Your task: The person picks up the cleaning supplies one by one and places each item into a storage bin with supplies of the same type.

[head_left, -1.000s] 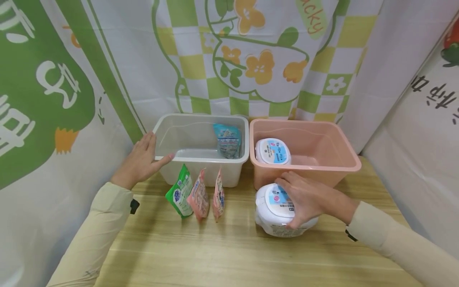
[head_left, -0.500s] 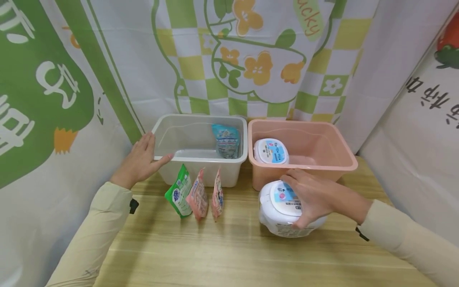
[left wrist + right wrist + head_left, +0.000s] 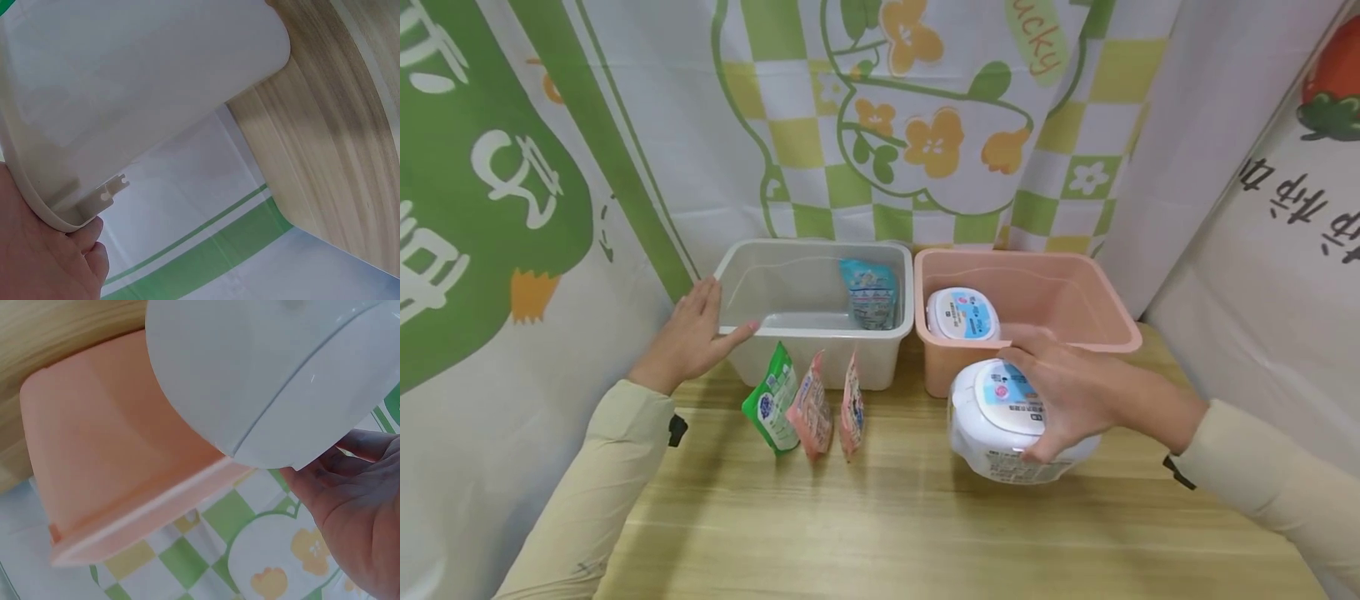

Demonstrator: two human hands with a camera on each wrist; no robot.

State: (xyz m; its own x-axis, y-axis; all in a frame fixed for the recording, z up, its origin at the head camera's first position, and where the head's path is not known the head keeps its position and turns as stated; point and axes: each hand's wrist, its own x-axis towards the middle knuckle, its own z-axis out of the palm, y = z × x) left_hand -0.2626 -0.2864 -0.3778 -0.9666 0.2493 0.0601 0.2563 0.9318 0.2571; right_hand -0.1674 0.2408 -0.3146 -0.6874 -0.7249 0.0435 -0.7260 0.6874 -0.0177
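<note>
Printed fabric (image 3: 925,196) hangs at the back, soft and lightly creased, with green-and-yellow checks and orange flowers. Worktop (image 3: 880,529): pale wood grain, streaks running roughly left to right. Pink bin (image 3: 942,367) and grey bin (image 3: 882,360) stand side by side on it, long axes left to right, mouths up; both look like smooth moulded plastic with rounded corners and a turned-out rim. White tub (image 3: 992,425) is outside the pink bin, just in front of it; long axis close to left-right, lid facing up. Body squat, glossy, rounded; blue-and-white label on the lid, dark print on the near side. Cannot tell whether its base touches the worktop. Right hand (image 3: 1067,396) spans the lid and grips the tub, thumb on the near side, other fingers on the far side. Left hand (image 3: 685,337) rests on the front-left corner of the grey bin's rim, fingers wide, thumb spread along the front edge. Second tub (image 3: 962,315) sits in the left end of the pink bin, lid up. Green packet (image 3: 775,404), pink packet (image 3: 811,412) and another pink packet (image 3: 852,408) stand upright before the grey bin, thin printed film. Blue packet (image 3: 870,296), crinkled, is in the grey bin's right end
</note>
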